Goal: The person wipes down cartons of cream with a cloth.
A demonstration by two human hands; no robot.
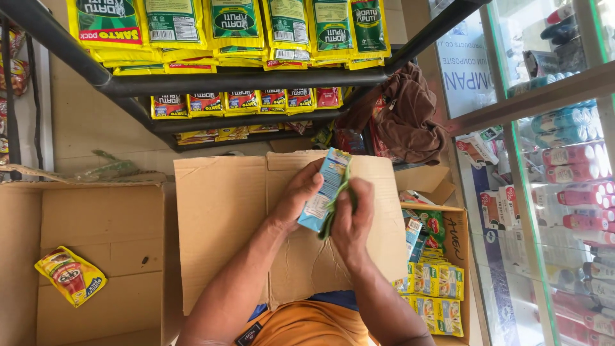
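1. At the centre of the frame, the left hand (300, 192) gripped a light blue sachet pack (325, 186) from its left side, with the thumb lying across the pack's face and the fingers hidden behind it.
2. The right hand (352, 221) closed on the same pack from the right, its fingers curled tight around the edge, where a bunch of green sachets (336, 208) was pressed against the blue one.
3. The blue pack stood tilted, its top leaning toward the upper right, held above a flattened cardboard sheet (224, 211) that filled the middle of the frame.
4. At the lower right, an open cardboard box (459, 237) held rows of yellow and green sachets (435, 288), just beside the right forearm.
5. At the lower left, a single yellow sachet (70, 275) lay flat on another cardboard surface (102, 230), well apart from both hands.
6. Across the top of the frame, strips of yellow and green packets (230, 25) hung from a dark metal rack (243, 80), with a lower row of smaller yellow and red packets (243, 102) beneath.
7. A brown cloth (410, 122) hung at the upper right, near the rack's end.
8. Along the right edge, a glass cabinet (544, 96) held pink and blue tubes (576, 186).
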